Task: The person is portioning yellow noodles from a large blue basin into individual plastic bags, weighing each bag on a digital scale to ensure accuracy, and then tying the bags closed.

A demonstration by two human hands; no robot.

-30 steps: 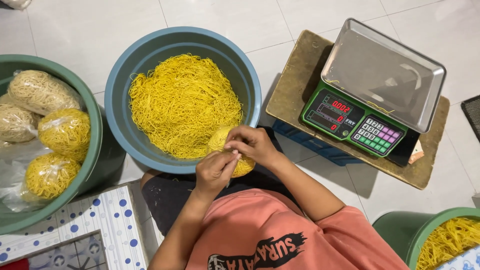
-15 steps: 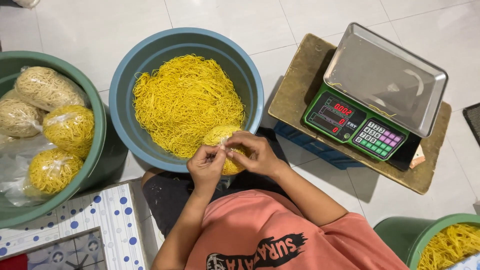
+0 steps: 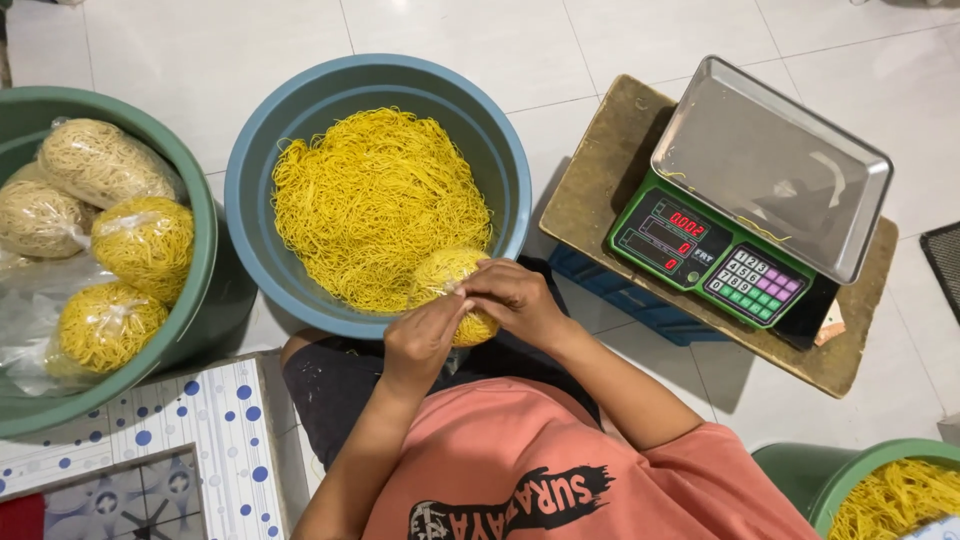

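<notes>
A clear plastic bag of yellow noodles [image 3: 447, 272] sits between my two hands at the near rim of the blue basin [image 3: 260, 235]. My left hand [image 3: 422, 340] pinches the bag's top from the near side. My right hand [image 3: 515, 300] grips the same bag from the right, fingers curled over its neck. The blue basin holds a loose heap of yellow noodles [image 3: 375, 200]. My salmon shirt fills the bottom of the view.
A green basin [image 3: 195, 310] at the left holds several tied noodle bags [image 3: 145, 240]. A green digital scale [image 3: 760, 190] with a steel pan stands on a wooden board [image 3: 600, 170] at the right. Another green tub [image 3: 800, 470] of noodles is at the bottom right. A dotted tile [image 3: 215, 430] lies at the bottom left.
Both hands have stayed on the noodle bag, working its top; the bag has shifted slightly toward the basin's rim. The view has drifted a little.
</notes>
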